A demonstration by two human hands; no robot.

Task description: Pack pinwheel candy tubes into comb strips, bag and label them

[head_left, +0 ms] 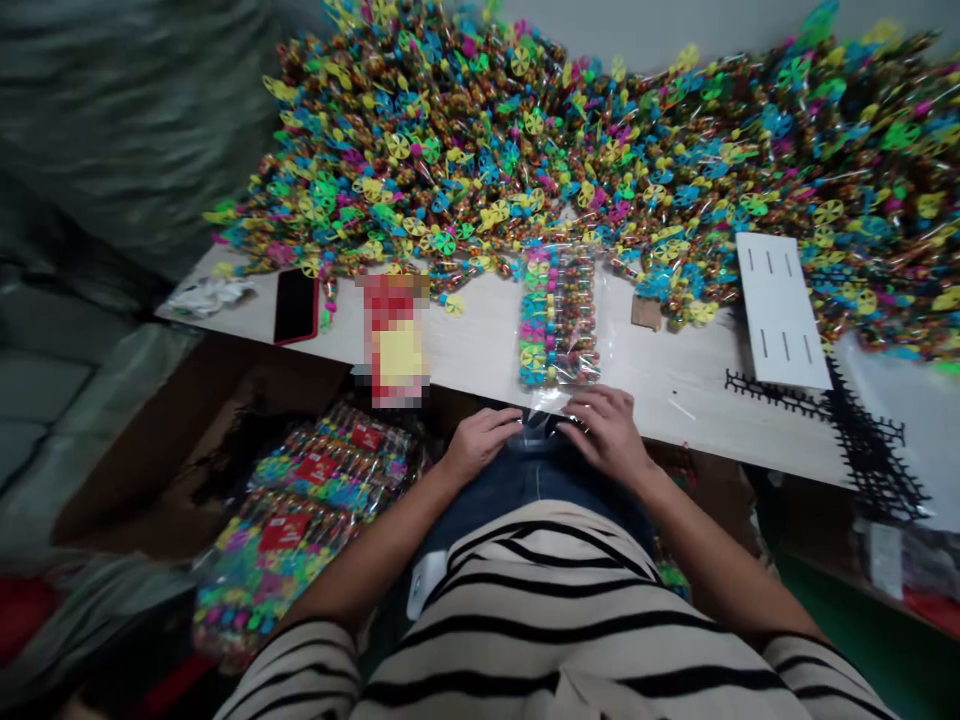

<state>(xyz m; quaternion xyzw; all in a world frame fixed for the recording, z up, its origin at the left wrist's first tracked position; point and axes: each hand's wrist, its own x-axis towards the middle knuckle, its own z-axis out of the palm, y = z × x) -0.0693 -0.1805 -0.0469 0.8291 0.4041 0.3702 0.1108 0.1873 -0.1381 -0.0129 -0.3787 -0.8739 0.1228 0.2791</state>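
A clear plastic bag lies at the table's front edge with its end hanging towards me. Inside it is a row of candy-filled tubes, their coloured pinwheel tops on the left. My left hand pinches the left corner of the bag's near end, fingers together. On the other side, my right hand is closed on the right part of the same end, thumb below and fingers above. The film between both hands is see-through, so its exact edge is hard to make out.
A big heap of pinwheel candy tubes covers the table's back. On the table are a phone, a blurred-out red and yellow item, a slotted white card and black plastic strips. Filled packs sit below left.
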